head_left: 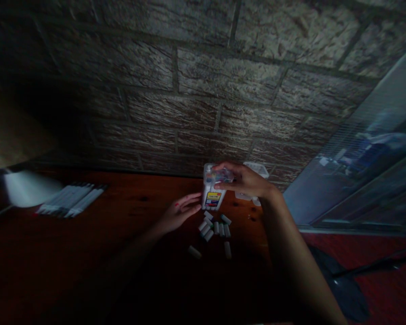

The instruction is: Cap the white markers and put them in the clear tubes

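Observation:
A clear plastic marker case (212, 201) with a yellow label stands upright on the wooden table, holding white pens or markers. My right hand (245, 178) reaches over its top, thumb in front and fingers behind, closed on the upper part. What lies under those fingers is partly hidden. My left hand (181, 212) is beside the case, fingers stretched out and loosely apart, their tips at or very close to its left side; it holds nothing. Several short white marker caps (221, 229) lie scattered in front of the case.
Behind my right hand sits a clear plastic lid or tray (257, 169). A row of white markers (72, 198) lies at the left of the table (138, 189), near a lamp (16, 131). A brick wall (196, 108) rises behind; a dark stand base (341, 284) is at right.

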`<state>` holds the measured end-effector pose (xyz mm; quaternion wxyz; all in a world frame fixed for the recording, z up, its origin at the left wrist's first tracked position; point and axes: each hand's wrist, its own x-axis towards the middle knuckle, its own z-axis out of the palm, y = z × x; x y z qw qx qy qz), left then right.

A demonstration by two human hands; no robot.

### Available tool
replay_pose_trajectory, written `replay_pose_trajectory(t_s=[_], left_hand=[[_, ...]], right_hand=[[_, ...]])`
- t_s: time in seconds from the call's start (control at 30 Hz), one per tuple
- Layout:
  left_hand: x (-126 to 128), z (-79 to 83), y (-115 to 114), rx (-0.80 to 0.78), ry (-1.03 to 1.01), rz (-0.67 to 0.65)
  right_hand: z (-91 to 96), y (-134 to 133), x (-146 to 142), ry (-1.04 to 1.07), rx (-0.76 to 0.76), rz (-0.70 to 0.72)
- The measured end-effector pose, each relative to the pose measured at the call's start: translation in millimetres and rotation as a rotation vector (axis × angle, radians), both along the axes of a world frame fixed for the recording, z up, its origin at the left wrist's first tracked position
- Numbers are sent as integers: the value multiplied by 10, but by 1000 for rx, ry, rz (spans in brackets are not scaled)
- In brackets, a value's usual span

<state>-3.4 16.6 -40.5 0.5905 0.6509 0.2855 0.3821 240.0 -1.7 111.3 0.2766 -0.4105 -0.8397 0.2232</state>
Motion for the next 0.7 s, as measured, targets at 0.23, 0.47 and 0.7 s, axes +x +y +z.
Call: replay_pose_trajectory(t_s=[0.23, 0.47, 0.7], left_hand=[[3, 19, -6, -15, -12, -14], [6, 35, -15, -13, -12, -6], [14, 31, -33, 5, 17, 11]], right_hand=[[-27, 24, 4, 25, -18, 7], [-69, 36, 1, 68, -26, 6], [-40, 33, 17, 5, 14, -15]])
